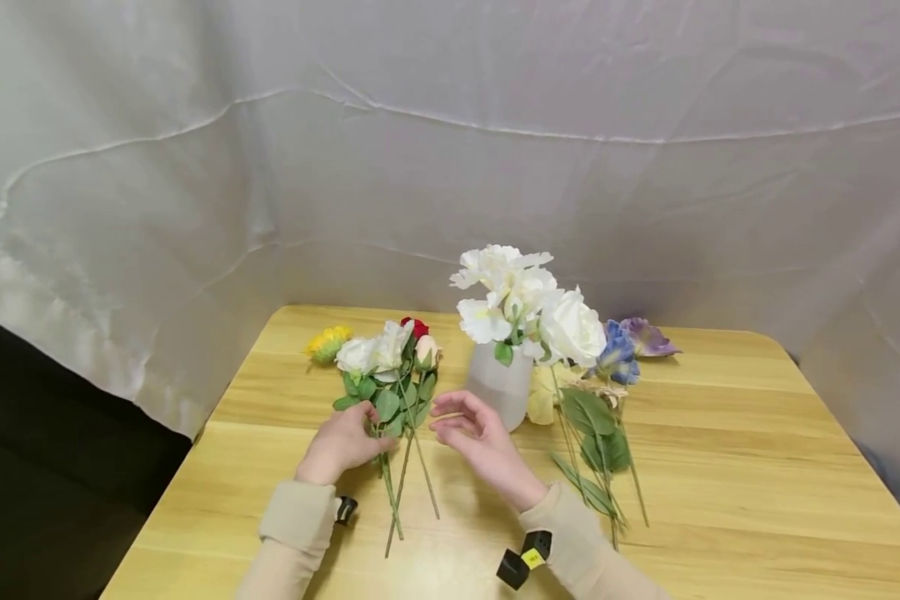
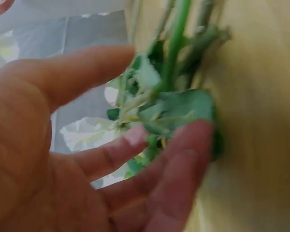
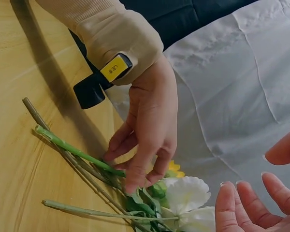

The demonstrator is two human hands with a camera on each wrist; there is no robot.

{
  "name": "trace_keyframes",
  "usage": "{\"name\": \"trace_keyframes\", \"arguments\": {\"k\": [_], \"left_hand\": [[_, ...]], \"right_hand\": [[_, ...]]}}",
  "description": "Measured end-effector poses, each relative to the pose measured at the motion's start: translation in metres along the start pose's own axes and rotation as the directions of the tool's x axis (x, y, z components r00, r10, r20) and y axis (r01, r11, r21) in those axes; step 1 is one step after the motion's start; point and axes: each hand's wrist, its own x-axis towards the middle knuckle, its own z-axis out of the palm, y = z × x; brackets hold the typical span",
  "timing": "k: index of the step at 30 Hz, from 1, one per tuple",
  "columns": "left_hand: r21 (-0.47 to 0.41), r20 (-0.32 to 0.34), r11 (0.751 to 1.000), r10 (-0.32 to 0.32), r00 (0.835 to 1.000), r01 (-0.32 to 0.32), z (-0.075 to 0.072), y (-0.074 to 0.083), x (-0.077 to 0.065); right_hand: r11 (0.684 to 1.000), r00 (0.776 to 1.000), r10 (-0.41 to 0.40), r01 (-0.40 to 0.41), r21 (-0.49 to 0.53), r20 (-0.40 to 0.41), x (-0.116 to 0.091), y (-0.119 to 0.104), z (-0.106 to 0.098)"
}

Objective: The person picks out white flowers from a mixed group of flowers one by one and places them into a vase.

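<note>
My left hand point(image 1: 345, 443) reaches over the stems of a loose bunch on the left side of the table. In the left wrist view its thumb and fingers stand apart around the green stem point(image 2: 178, 43), with fingertips at the leaves point(image 2: 183, 108). White flowers point(image 1: 375, 350), a pale pink rosebud point(image 1: 427, 352) and a red rose point(image 1: 417, 327) top that bunch. Between the bunch and the frosted vase point(image 1: 499, 387) hovers my right hand point(image 1: 487, 446), holding nothing, its fingers loosely bent. White irises point(image 1: 498, 279) and a white rose point(image 1: 572, 327) stand in the vase.
A yellow flower point(image 1: 327, 343) lies at the far left. Right of the vase lie a pale yellow flower point(image 1: 542, 393), a blue flower point(image 1: 617, 354), a purple flower point(image 1: 647, 337) and several leafy stems. Grey cloth point(image 1: 607, 192) hangs behind the wooden table point(image 1: 735, 450).
</note>
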Motion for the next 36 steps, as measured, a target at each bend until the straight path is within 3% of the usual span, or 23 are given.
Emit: {"name": "trace_keyframes", "arguments": {"k": [5,9,11,14,17,19,21,28,33,36], "left_hand": [[-0.027,-0.061,0.999,0.019,0.998,-0.020,0.004,-0.002,0.002],[-0.149,-0.069,0.989,0.009,0.998,-0.020,-0.001,-0.004,0.001],[-0.244,-0.057,0.970,-0.004,0.998,-0.010,-0.005,-0.006,0.001],[-0.404,-0.022,0.914,-0.031,0.999,0.020,-0.009,-0.011,0.002],[-0.575,0.031,0.816,-0.053,0.998,0.061,-0.012,-0.015,0.001],[-0.639,0.064,0.765,-0.057,0.996,0.085,-0.013,-0.017,0.000],[-0.656,0.093,0.747,-0.059,0.994,0.106,-0.014,-0.020,-0.002],[-0.570,0.136,0.810,-0.070,0.988,0.135,-0.015,-0.024,-0.005],[-0.603,0.101,0.793,-0.030,0.994,0.085,-0.018,-0.025,-0.005],[-0.601,0.068,0.797,-0.024,0.997,0.060,-0.023,-0.024,-0.006]], "right_hand": [[1.000,1.000,0.009,-0.009,-0.004,0.005,0.000,0.000,0.000],[1.000,1.000,0.000,0.000,-0.013,0.011,-0.001,0.002,-0.001],[1.000,1.000,-0.006,0.006,-0.015,0.016,-0.001,0.004,-0.002],[1.000,1.000,-0.007,0.007,-0.010,0.019,-0.002,0.005,-0.004],[1.000,1.000,0.004,-0.005,0.003,0.024,-0.002,0.006,-0.006],[1.000,1.000,0.009,-0.009,0.016,0.028,-0.003,0.006,-0.007],[0.999,0.999,0.019,-0.020,0.031,0.033,-0.003,0.007,-0.008],[0.998,0.999,0.041,-0.042,0.050,0.028,-0.004,0.010,-0.010],[0.998,0.999,0.025,-0.026,0.050,0.031,-0.006,0.011,-0.012],[0.998,0.999,0.032,-0.033,0.051,0.031,-0.006,0.012,-0.012]]}}
